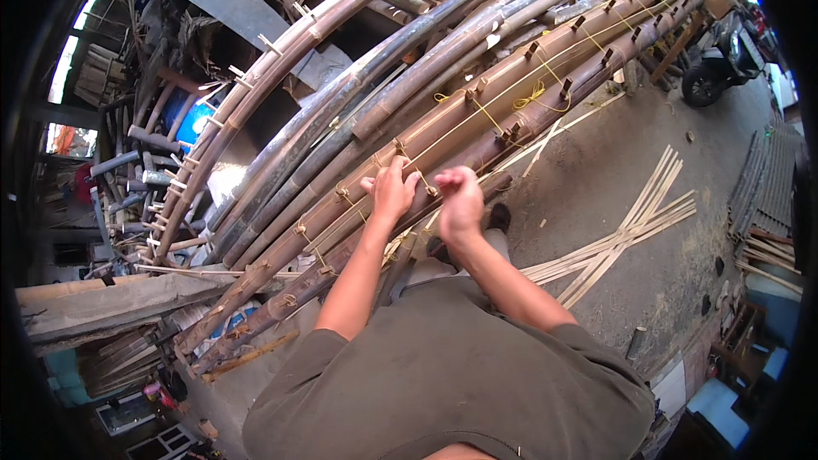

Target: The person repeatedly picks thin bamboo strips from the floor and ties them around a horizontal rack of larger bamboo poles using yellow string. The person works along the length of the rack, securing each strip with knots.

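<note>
Yellow cord [526, 103] is best drawn snug and evenly across the bamboo poles [443, 126]; whether it is held by the left grip [394, 192] or right grip [460, 204] cannot be told.

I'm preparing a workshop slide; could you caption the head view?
Left hand and right hand at long, pegged bamboo poles tied with yellow cord; pale strips crossed on the floor.

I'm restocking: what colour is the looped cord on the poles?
The cord is yellow, clearest in the head view.
</note>
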